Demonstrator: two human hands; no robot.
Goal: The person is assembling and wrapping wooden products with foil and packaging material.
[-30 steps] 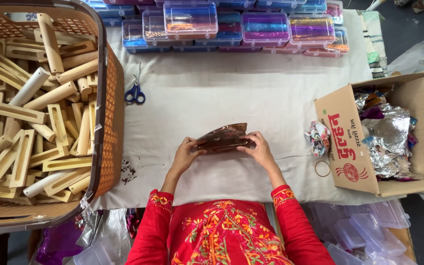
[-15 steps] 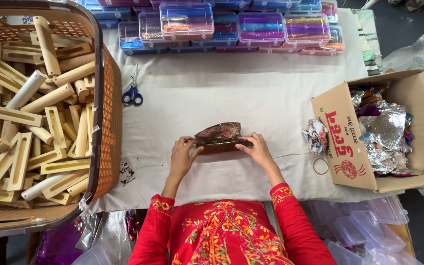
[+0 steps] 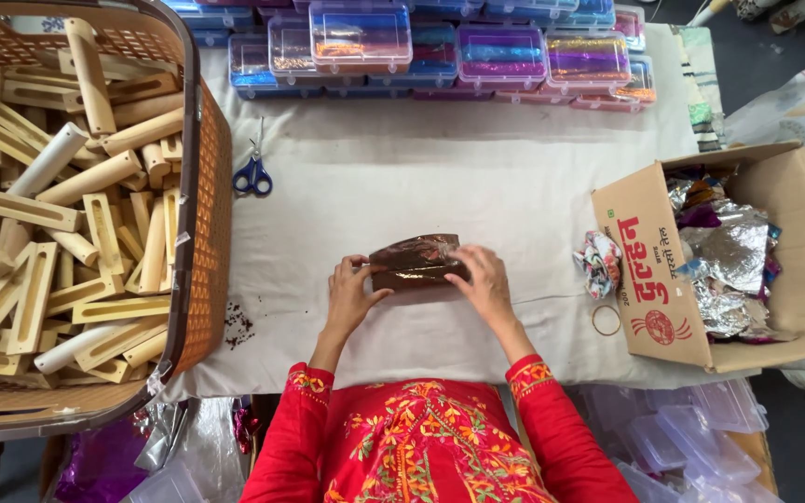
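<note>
A shiny brown foil packet lies flat near the middle of the white cloth-covered table, directly in front of me. Both my hands are on it. My left hand grips its left end, thumb on top and fingers curled against the edge. My right hand lies over its right end, fingers spread flat and pressing the foil down.

To the left of the packet, well apart, blue-handled scissors lie on the cloth. Beyond them, a large brown woven basket holds a heap of pale wooden pieces, some round like dowels, some flat with slots.

Along the far edge of the table runs a row of clear plastic boxes filled with glittering material in many colours.

To my right, a small crumpled bundle of patterned foil and a rubber band lie just beside an open cardboard box holding crinkled silver foil. My red embroidered sleeves show at the bottom.
</note>
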